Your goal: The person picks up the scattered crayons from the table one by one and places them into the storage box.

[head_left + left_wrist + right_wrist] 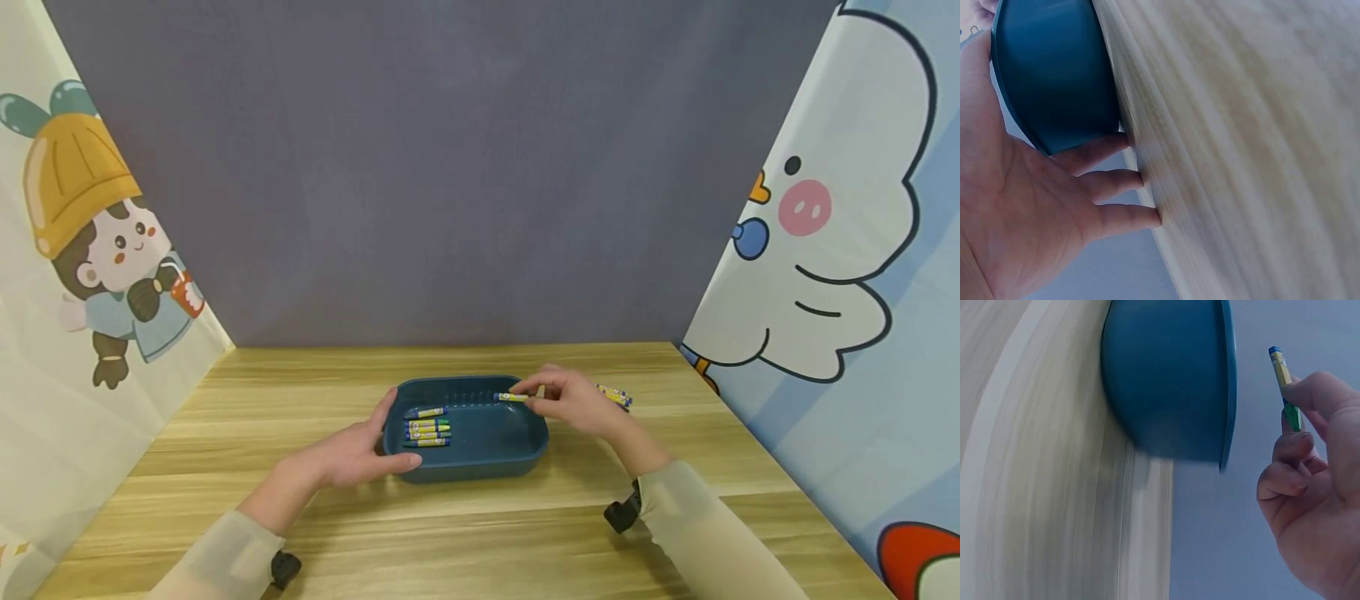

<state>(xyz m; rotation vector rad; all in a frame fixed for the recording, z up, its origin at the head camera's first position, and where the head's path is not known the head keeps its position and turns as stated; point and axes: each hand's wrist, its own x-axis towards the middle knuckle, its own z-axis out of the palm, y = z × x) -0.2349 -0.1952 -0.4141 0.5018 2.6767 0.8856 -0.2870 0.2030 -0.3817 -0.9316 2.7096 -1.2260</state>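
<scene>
A dark blue, rounded rectangular bin (480, 471) stands on the table. My left hand (352, 454) rests against its left end, thumb along the near rim and index finger by the left side. In the left wrist view the other fingers (1125, 215) reach down to the tabletop, straight and spread. My right hand (577, 404) pinches a crayon (1282, 370) between thumb and fingers, over the bin's right end. This crayon has a yellow wrapper, blue bands and a green tip. Several wrapped crayons (427, 428) lie side by side inside the bin's left half.
A few more crayons (615, 395) lie on the wood-grain table (480, 533), right of the bin and partly behind my right hand. A grey backdrop (450, 183) rises at the table's far edge. Cartoon-printed panels (847, 250) flank both sides.
</scene>
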